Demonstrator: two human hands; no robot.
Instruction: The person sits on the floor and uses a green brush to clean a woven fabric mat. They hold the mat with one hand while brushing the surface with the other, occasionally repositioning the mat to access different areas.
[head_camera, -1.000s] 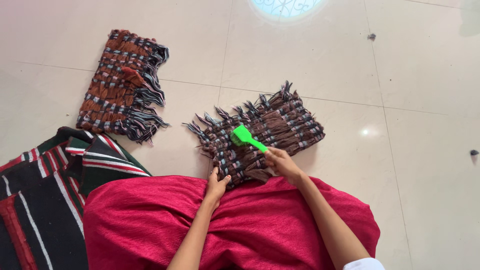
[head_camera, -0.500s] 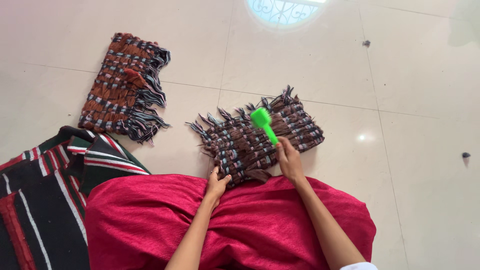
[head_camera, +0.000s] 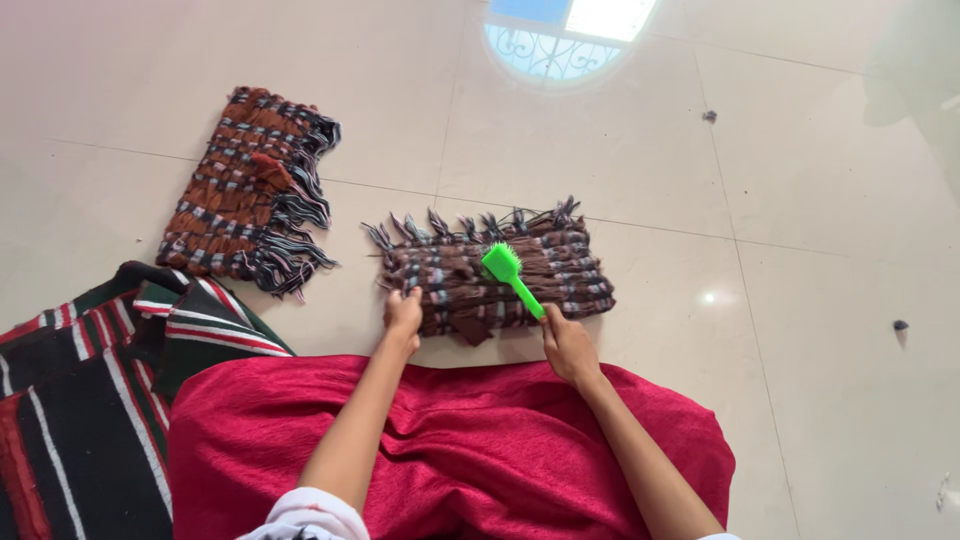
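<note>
Here, two fringed mats (head_camera: 495, 275) — right hand (head_camera: 568, 345) grips one green brush (head_camera: 512, 277), left hand (head_camera: 403, 313) pinches nearer mat.

Bare forearms, white sleeve (head_camera: 305, 512) at the left elbow, crimson textured skirt (head_camera: 480, 450) over the lap
</note>
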